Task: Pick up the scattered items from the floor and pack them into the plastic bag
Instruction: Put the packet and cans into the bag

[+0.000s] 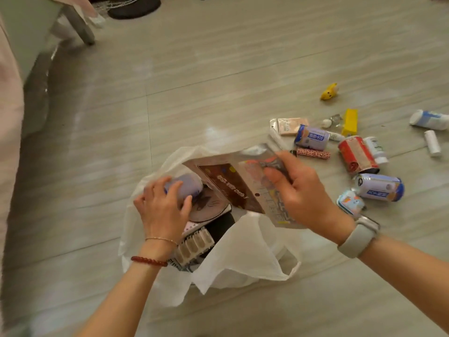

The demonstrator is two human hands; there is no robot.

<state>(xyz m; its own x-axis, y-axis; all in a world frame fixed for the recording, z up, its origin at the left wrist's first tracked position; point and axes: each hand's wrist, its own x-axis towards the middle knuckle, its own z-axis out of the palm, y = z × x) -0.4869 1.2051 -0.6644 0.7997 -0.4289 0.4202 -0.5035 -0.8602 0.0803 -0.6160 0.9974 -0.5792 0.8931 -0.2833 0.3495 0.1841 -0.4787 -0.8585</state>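
Note:
A white plastic bag lies open on the floor with several items inside, among them a round cat-print piece and a strip of small tubes. My left hand grips a pale purple can over the bag's mouth. My right hand pinches a flat packet with a brown window, held tilted above the bag. On the floor to the right lie scattered items: two purple cans, a red can, a yellow box and a yellow toy.
More loose things lie at the right: a pink spotted tube, a small white bottle, a white roll, a blue-white pack, a small blue case. A bed edge runs along the left; a chair leg stands at the back.

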